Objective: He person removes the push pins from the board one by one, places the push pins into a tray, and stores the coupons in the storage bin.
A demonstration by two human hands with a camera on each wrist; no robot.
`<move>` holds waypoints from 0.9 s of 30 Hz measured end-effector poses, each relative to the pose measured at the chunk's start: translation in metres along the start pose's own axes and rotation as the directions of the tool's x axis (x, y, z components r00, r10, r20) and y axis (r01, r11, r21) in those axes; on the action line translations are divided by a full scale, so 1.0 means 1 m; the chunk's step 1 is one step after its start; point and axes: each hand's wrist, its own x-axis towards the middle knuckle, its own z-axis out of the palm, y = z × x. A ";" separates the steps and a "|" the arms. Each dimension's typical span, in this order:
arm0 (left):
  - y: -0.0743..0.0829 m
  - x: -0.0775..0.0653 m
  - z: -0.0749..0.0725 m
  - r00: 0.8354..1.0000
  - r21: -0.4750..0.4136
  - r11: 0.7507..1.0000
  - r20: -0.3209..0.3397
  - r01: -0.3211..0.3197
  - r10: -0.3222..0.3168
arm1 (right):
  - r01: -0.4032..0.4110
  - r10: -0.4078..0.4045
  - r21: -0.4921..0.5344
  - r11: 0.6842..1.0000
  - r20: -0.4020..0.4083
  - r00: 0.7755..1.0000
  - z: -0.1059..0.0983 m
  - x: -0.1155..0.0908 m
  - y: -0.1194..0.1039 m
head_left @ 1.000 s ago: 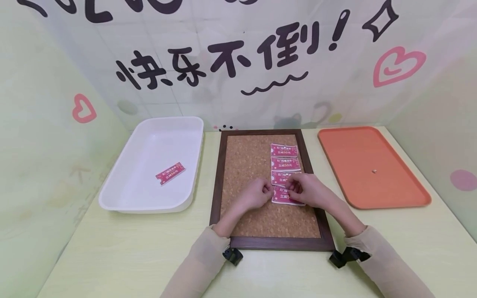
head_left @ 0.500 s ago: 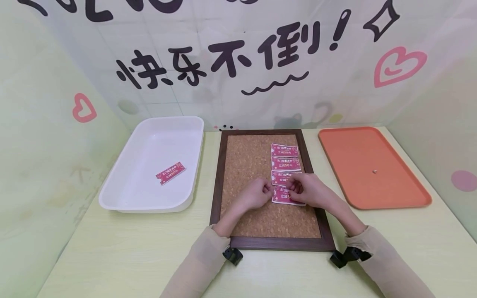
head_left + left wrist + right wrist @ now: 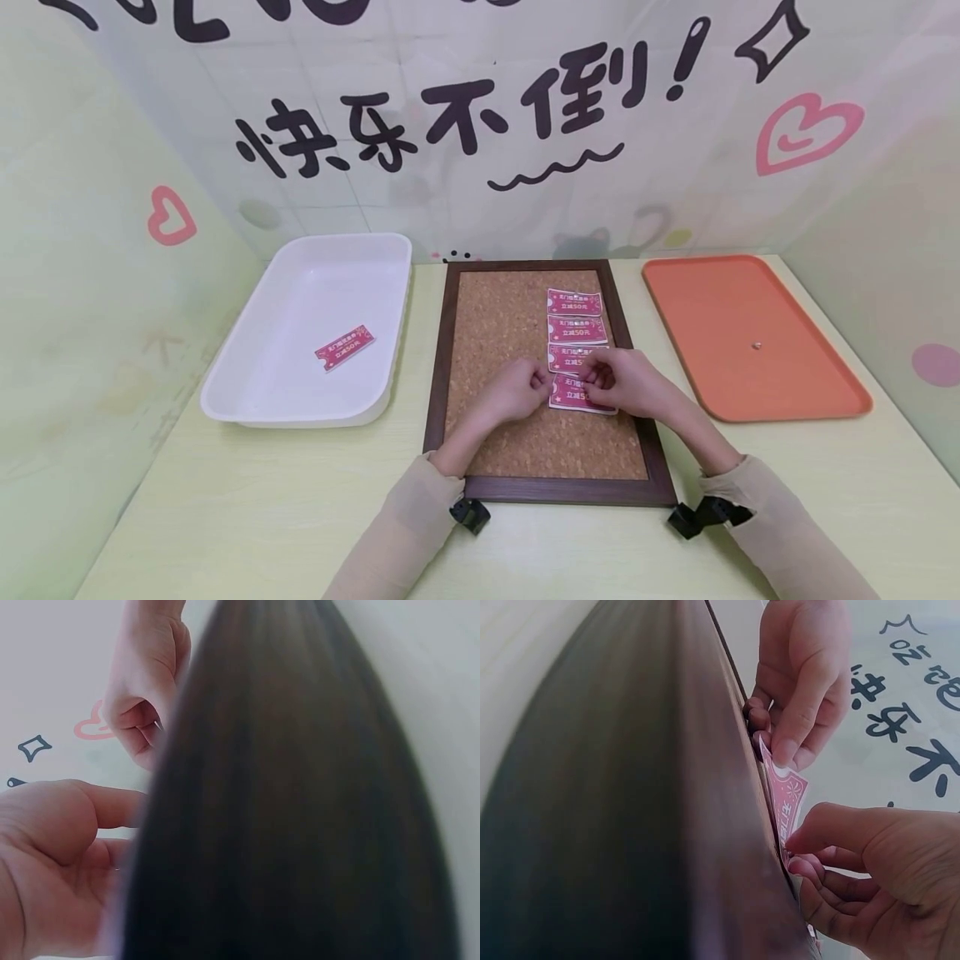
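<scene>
On a wood-framed cork board [image 3: 510, 450], pink coupons form a column along the right side. My left hand [image 3: 519, 390] pinches the left edge of the lowest coupon [image 3: 567, 393]. In the right wrist view its thumb lies over that coupon's corner. My right hand [image 3: 628, 383] has thumb and fingertips together at the upper middle of the same coupon, pinching a small pushpin [image 3: 786, 850] mostly hidden by the fingers. Above are three more coupons, the top one [image 3: 574, 302] among them, each with a pin near its upper edge.
Left of the board stands a white tray [image 3: 300, 392] with one loose coupon [image 3: 345, 347] in it. An orange tray [image 3: 720, 308] on the right bears a single small pin [image 3: 756, 345]. A printed sheet [image 3: 420, 208] hangs behind the table.
Both hands keep their places at the lowest coupon, with only very slight motion of the right fingers. The head view has shifted a little.
</scene>
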 end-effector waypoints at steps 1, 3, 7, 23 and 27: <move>0.000 0.000 0.000 1.000 0.003 1.000 -0.001 -0.002 0.002 | 0.001 -0.001 0.004 1.000 -0.001 1.000 0.000 0.000 0.000; 0.001 0.000 0.000 1.000 0.005 1.000 -0.003 -0.003 0.003 | -0.001 0.001 0.012 1.000 -0.001 1.000 -0.002 -0.001 0.000; 0.001 -0.001 0.000 1.000 -0.007 1.000 0.000 -0.001 0.001 | 0.005 -0.004 0.034 0.999 -0.019 1.000 -0.007 -0.004 -0.001; 0.005 -0.009 -0.018 1.000 -0.010 1.000 -0.009 0.016 -0.016 | 0.029 -0.024 0.027 0.999 -0.152 0.988 -0.037 -0.015 0.001; 0.004 -0.012 -0.027 1.000 -0.020 1.000 -0.012 -0.013 0.013 | 0.025 -0.020 0.024 0.999 -0.180 0.983 -0.042 -0.017 0.003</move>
